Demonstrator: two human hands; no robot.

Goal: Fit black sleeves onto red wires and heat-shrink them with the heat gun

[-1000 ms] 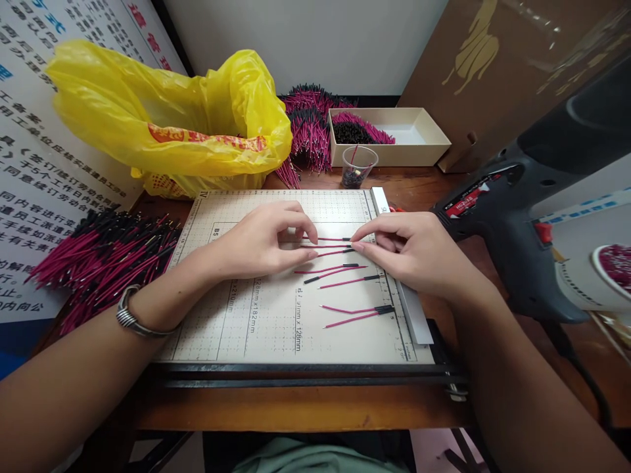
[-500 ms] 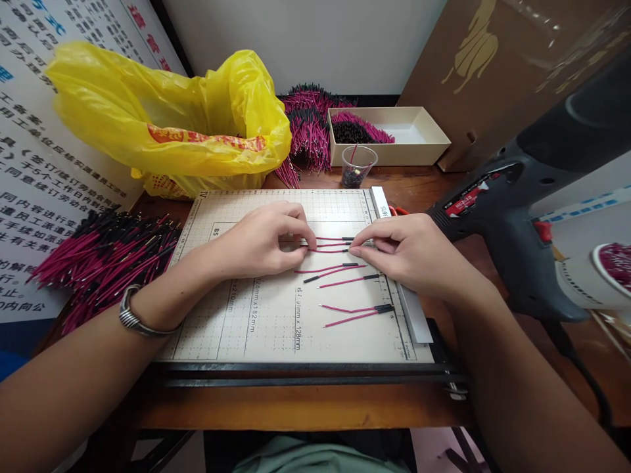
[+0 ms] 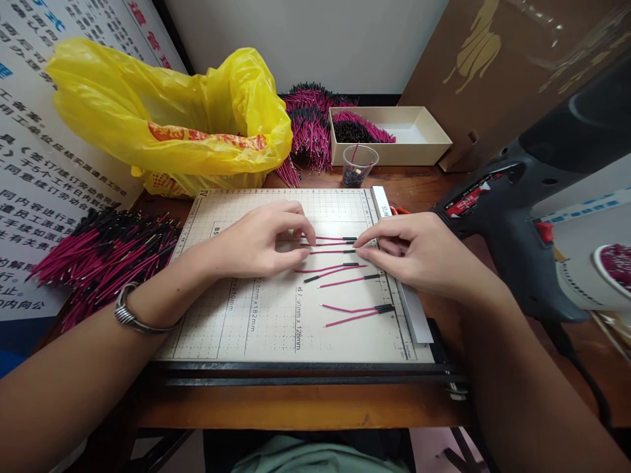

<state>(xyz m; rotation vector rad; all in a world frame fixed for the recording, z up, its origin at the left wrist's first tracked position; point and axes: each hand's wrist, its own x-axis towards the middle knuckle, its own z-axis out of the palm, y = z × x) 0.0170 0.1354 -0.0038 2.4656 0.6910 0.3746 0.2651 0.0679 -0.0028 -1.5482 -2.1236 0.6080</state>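
On a gridded cutting board [image 3: 276, 328] lie several thin magenta wires with black sleeves at one end. My left hand [image 3: 263, 240] rests at the bare ends of the upper group, its thumb and forefinger slightly apart. One wire [image 3: 332, 251] stretches from beside the left thumb to my right hand [image 3: 414, 253]. There the right thumb touches or nearly touches the black sleeve, and a small gap shows between thumb and forefinger. Closer to me are a loose wire [image 3: 345, 283] and a pair of wires [image 3: 351, 320] whose sleeved ends meet at the right.
A yellow bag [image 3: 187, 154] and a wire pile [image 3: 108, 263] are on the left. Behind the board stand a clear cup [image 3: 359, 174], a cardboard tray [image 3: 414, 154] and more bundled wires [image 3: 309, 135]. A heat gun [image 3: 503, 230] is at the right, beside a white cup [image 3: 574, 289].
My fingers have parted a little on both hands, and the right hand has shifted slightly to the right. The nearest of the upper wires now lies with its sleeve more exposed.
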